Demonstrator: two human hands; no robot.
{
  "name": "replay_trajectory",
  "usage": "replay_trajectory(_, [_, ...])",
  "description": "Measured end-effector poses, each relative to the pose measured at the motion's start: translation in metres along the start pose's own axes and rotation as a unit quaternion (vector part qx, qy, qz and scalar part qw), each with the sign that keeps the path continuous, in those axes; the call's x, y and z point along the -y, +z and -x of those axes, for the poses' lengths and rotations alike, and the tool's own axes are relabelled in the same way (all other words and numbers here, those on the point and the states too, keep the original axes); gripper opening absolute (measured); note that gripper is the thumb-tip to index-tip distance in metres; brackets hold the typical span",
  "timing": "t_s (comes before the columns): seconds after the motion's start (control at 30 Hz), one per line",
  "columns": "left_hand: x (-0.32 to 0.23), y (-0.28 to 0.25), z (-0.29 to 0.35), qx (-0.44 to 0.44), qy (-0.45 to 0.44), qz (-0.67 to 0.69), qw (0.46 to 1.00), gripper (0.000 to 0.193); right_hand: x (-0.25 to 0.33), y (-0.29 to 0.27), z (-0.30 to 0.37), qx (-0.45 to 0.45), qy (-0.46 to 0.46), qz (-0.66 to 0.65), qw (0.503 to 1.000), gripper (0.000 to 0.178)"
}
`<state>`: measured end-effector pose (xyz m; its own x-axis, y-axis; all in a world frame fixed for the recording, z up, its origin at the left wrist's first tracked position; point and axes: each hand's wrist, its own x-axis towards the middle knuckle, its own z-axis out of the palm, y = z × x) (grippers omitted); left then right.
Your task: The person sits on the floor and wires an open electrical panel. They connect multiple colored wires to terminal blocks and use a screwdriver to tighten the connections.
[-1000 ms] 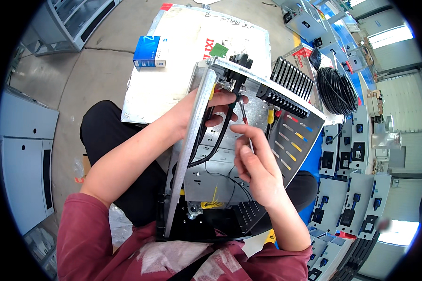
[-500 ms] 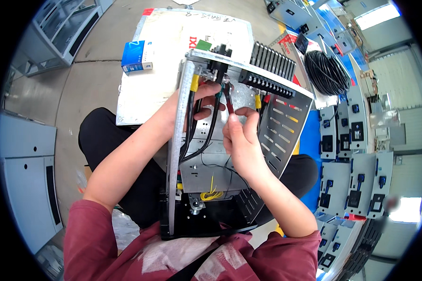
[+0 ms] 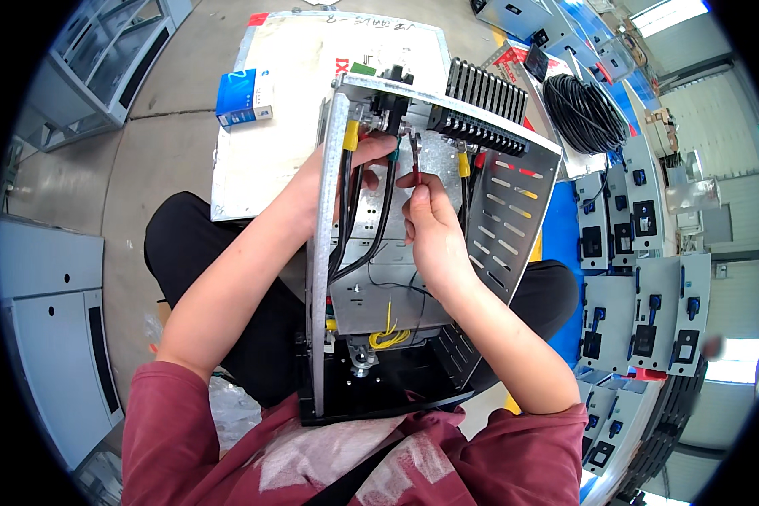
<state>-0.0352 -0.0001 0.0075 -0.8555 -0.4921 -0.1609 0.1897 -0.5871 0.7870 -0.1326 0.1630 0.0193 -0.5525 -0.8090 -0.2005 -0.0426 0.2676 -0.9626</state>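
A metal cabinet frame (image 3: 319, 253) stands between my legs, with a black terminal block (image 3: 389, 111) and bolts on its upper bar. My left hand (image 3: 364, 160) reaches through the frame's left side. Its fingers close around a black cable (image 3: 387, 198) at a green sleeve, just under the block; some fingertips are hidden behind the cables. My right hand (image 3: 434, 223) pinches the red handle of a wrench (image 3: 417, 152), whose metal head is up at a bolt right of the green sleeve. Another black cable with a yellow sleeve (image 3: 351, 135) runs down on the left.
A ribbed black terminal strip (image 3: 481, 131) and a slotted side panel (image 3: 506, 202) flank my right hand. Thin yellow wires (image 3: 388, 337) lie low inside the frame. Beyond are a white board (image 3: 287, 160) with a blue box (image 3: 244, 97), a black cable coil (image 3: 584, 114) and grey cabinets (image 3: 55, 329).
The wrench has swung from a slant to nearly upright, and my right hand has shifted with it. My left hand keeps its hold on the cable. The whole view has shifted slightly.
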Motion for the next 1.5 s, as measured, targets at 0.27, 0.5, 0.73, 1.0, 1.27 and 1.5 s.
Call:
replay_trajectory(0.27, [0.001, -0.003, -0.004, 0.007, 0.015, 0.005, 1.0, 0.027, 0.0, 0.005, -0.01, -0.012, 0.008, 0.0, 1.0, 0.025])
replay_trajectory(0.5, [0.0, 0.0, -0.004, 0.02, 0.037, 0.026, 0.999, 0.024, 0.005, 0.008, -0.018, -0.002, 0.0, 0.006, 1.0, 0.028])
replay_trajectory(0.73, [-0.001, -0.002, -0.006, 0.023, 0.01, 0.054, 0.998, 0.018, 0.049, -0.006, 0.002, 0.056, 0.108, -0.112, 0.986, 0.029])
replay_trajectory(1.0, [-0.007, 0.005, -0.006, 0.054, 0.017, 0.093, 0.994, 0.01, 0.139, -0.033, 0.008, 0.122, 0.215, -0.302, 0.921, 0.01])
replay_trajectory(1.27, [-0.004, 0.003, -0.005, 0.037, 0.013, 0.066, 0.997, 0.016, 0.109, -0.027, 0.036, 0.077, 0.186, -0.062, 0.978, 0.038])
replay_trajectory(1.5, [-0.003, 0.002, -0.006, 0.043, 0.021, 0.043, 0.998, 0.032, 0.049, -0.01, 0.021, 0.042, 0.127, -0.059, 0.989, 0.033])
